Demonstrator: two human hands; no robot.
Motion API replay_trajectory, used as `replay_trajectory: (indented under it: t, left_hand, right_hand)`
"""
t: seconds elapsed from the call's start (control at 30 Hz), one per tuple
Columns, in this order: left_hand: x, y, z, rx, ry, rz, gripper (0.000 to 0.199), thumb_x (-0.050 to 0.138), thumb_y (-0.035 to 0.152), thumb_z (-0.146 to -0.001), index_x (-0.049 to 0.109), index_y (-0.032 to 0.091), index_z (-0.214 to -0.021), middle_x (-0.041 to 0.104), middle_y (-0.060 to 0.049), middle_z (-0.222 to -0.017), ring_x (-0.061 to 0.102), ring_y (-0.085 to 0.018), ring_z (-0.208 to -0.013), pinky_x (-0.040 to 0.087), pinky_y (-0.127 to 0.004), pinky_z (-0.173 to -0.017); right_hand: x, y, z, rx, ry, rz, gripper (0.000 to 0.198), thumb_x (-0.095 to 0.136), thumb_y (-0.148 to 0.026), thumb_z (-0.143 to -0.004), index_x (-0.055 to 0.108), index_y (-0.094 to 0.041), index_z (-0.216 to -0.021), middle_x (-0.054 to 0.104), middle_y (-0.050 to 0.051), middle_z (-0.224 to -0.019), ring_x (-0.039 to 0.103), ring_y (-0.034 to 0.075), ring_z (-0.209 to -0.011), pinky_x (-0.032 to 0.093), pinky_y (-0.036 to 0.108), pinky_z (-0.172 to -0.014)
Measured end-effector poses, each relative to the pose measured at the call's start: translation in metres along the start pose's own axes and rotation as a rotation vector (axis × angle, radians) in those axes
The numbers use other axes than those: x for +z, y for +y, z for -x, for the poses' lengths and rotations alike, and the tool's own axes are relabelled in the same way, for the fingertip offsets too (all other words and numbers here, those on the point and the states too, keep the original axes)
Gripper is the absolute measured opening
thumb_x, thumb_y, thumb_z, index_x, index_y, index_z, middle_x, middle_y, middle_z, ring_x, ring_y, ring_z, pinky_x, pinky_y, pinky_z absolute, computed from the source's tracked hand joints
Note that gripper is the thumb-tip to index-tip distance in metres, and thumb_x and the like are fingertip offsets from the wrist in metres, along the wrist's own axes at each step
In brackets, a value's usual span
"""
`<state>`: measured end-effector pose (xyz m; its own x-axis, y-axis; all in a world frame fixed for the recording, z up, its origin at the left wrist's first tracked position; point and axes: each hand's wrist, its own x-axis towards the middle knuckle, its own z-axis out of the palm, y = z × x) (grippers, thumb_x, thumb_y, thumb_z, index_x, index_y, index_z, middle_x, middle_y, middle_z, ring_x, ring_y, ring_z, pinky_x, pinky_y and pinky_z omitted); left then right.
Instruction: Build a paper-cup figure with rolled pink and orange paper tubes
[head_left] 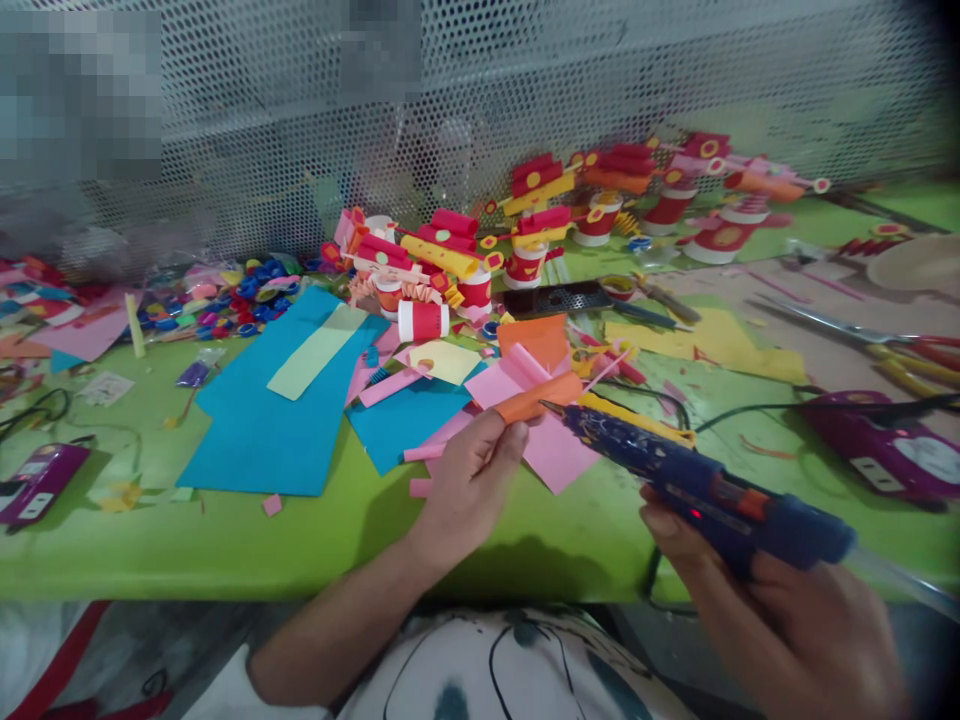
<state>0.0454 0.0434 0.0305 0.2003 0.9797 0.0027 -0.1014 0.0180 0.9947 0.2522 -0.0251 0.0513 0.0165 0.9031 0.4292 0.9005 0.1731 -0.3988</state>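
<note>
Here, the left hand [469, 480] pinches the roll [551, 396] by its near end above the bench [247, 550]; its long axis slants away rightward. The right hand [795, 620], apart from the left, is wrapped around the gun [690, 482], nozzle [556, 410] pointing leftward at the roll; whether they touch, I cannot tell.

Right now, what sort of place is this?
Probably a papercraft workshop or classroom: the right hand holds a hot glue gun, blue paper sheets lie on the green table, and paper-cup models stand behind.
</note>
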Motion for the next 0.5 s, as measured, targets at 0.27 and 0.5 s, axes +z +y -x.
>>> replay_trajectory:
  t: [0.27,0.5]
  left_hand:
    - [-0.0001,0.005,0.0016,-0.009,-0.003,0.015,0.041,0.054,0.049,-0.1,0.069,0.024,-0.128,0.072,-0.009,-0.128,0.067,-0.023,-0.109,0.05,-0.037,-0.098]
    - [-0.0007,0.0041,0.0012,0.005,-0.004,0.025,0.038,0.053,0.045,-0.101,0.069,0.022,-0.127,0.073,-0.009,-0.127,0.067,-0.022,-0.106,0.051,-0.037,-0.097]
  right_hand:
    - [0.0001,0.0003,-0.0021,0.212,0.024,-0.053,0.036,0.059,-0.048,-0.089,0.068,-0.024,-0.065,0.04,-0.004,-0.038,0.04,0.015,-0.034,0.032,0.027,-0.035]
    - [-0.002,-0.002,-0.003,0.257,-0.007,-0.056,0.041,0.058,-0.052,-0.087,0.056,-0.026,-0.055,0.039,-0.003,-0.038,0.04,0.016,-0.034,0.031,0.027,-0.035]
